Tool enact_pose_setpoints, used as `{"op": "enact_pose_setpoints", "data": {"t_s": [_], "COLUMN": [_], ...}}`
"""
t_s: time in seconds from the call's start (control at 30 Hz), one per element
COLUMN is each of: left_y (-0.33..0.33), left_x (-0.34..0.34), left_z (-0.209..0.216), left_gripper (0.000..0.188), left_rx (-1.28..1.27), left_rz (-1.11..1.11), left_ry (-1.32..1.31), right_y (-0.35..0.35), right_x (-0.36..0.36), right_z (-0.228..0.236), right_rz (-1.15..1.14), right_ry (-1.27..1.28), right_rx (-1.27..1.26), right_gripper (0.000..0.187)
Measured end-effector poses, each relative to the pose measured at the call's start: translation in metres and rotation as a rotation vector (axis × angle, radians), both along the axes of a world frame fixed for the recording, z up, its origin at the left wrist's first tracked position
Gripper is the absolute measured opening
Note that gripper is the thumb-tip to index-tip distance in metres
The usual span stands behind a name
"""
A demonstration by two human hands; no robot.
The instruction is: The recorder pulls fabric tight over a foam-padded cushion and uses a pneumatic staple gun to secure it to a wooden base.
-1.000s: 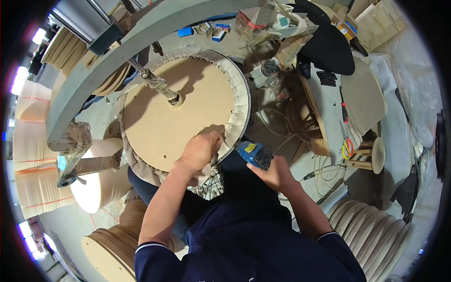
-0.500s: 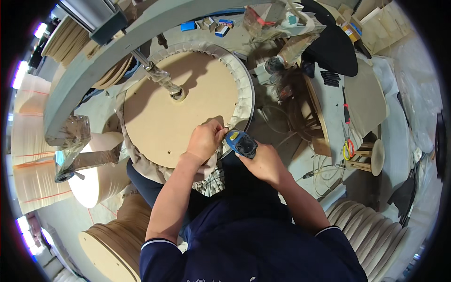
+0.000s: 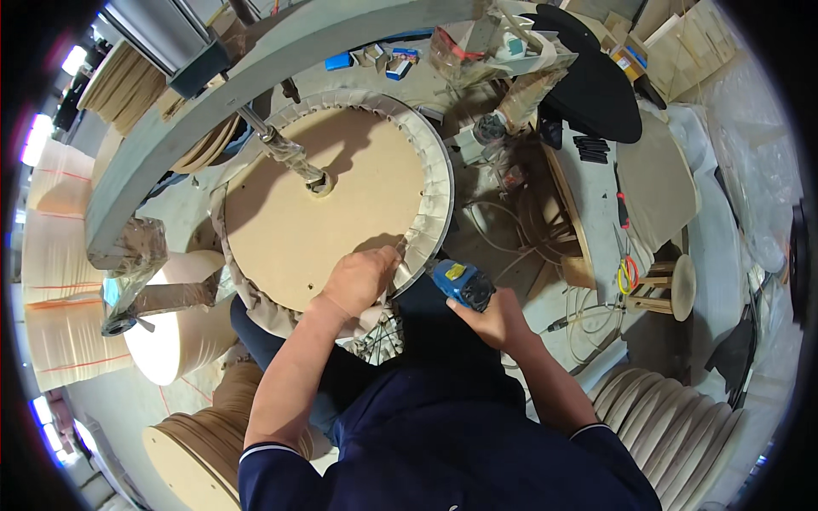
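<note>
A large round tan board (image 3: 290,217) lies in front of me. Pale fabric (image 3: 434,209) is folded over its rim in many pleats along the far and right side, while loose cloth (image 3: 266,311) bunches at the near left. My left hand (image 3: 362,274) is closed on the fabric edge at the board's near right, fingers pinched together. In my right hand (image 3: 503,319) is a blue and black staple gun (image 3: 463,284) with a yellow patch. It is held just off the rim, to the right of my left hand. The gun's underside is hidden.
A curved grey machine arm (image 3: 170,140) arches over the board, its rod (image 3: 294,153) reaching down to the centre. Stacked round boards (image 3: 213,426) stand near left, pale discs (image 3: 673,426) near right. Scissors (image 3: 628,268) and a small wooden stool (image 3: 682,288) are on the right.
The staple gun in my right hand has moved right and toward me, away from the rim. My left hand has shifted slightly nearer, still at the fabric edge. The whole view has tilted a little.
</note>
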State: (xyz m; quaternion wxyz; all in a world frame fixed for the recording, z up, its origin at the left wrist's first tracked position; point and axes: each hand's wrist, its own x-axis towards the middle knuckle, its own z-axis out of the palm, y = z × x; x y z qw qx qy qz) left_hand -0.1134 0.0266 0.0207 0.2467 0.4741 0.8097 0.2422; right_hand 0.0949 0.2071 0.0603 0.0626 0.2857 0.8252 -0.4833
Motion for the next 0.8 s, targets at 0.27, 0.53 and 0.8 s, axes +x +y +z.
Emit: {"op": "enact_pose_setpoints", "data": {"t_s": [0.27,0.53,0.8], "left_y": [0.01,0.02,0.025], "left_x": [-0.003,-0.006,0.028], "left_z": [-0.011,-0.015,0.016], "left_gripper": [0.019,0.021,0.04], "left_rx": [0.034,0.118,0.06], "left_rz": [0.224,0.238,0.278], "left_ry": [-0.112,-0.126,-0.14], "right_y": [-0.007,-0.013,0.007], "right_x": [-0.019,-0.047,-0.004], "right_z": [-0.011,-0.01,-0.019], "right_rz": [0.073,0.161,-0.093], "right_ry": [-0.028,-0.048,0.0], "right_rx": [-0.023,0.174,0.065], "right_gripper": [0.048,0.046,0.038]}}
